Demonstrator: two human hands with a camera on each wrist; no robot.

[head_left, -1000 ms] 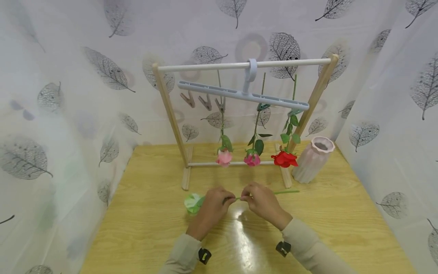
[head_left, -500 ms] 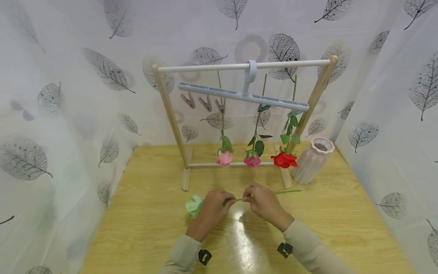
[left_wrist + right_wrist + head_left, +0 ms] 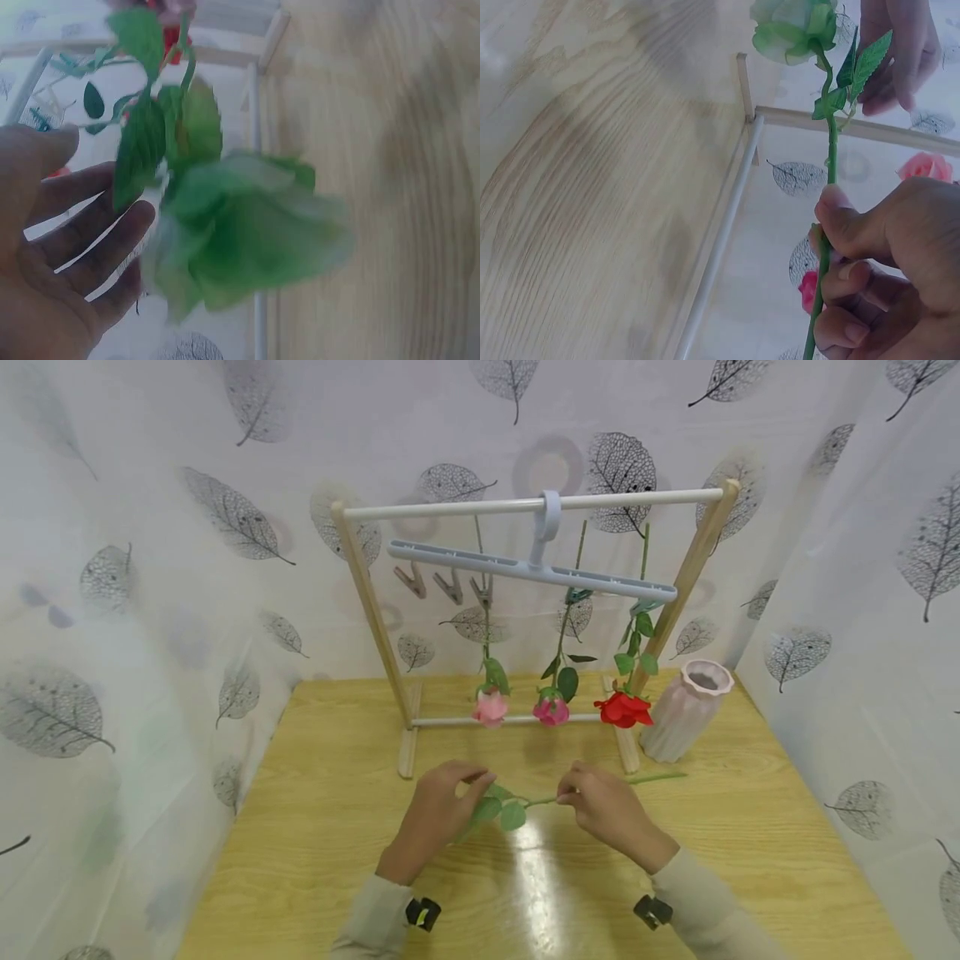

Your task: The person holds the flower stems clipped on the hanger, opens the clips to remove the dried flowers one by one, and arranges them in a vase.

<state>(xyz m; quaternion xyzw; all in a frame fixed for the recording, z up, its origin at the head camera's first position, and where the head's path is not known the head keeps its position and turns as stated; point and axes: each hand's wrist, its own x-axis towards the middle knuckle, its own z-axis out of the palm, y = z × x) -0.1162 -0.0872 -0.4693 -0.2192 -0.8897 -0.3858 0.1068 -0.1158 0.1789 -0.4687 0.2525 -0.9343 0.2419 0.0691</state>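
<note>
A green-and-white artificial rose (image 3: 240,232) is held over the table, its stem (image 3: 832,154) pinched between the thumb and curled fingers of my right hand (image 3: 611,810). Its leaves (image 3: 513,816) show between the two hands in the head view, while the bloom is hidden there behind my left hand (image 3: 435,814). The left wrist view has the left hand's fingers relaxed and spread beside the leaves and bloom, holding nothing. Whether a fingertip touches a leaf I cannot tell.
Behind the hands stands a wood-and-white rack (image 3: 386,635). From its hanger (image 3: 480,562), clips hold a pink rose (image 3: 491,708), a magenta rose (image 3: 551,710) and a red rose (image 3: 624,708) upside down. A pale pink vase (image 3: 684,718) is at the rack's right.
My left hand has let go of the stem and moved left, its fingers loosening. My right hand has shifted right with the rose, bringing the leaves into sight between the hands.
</note>
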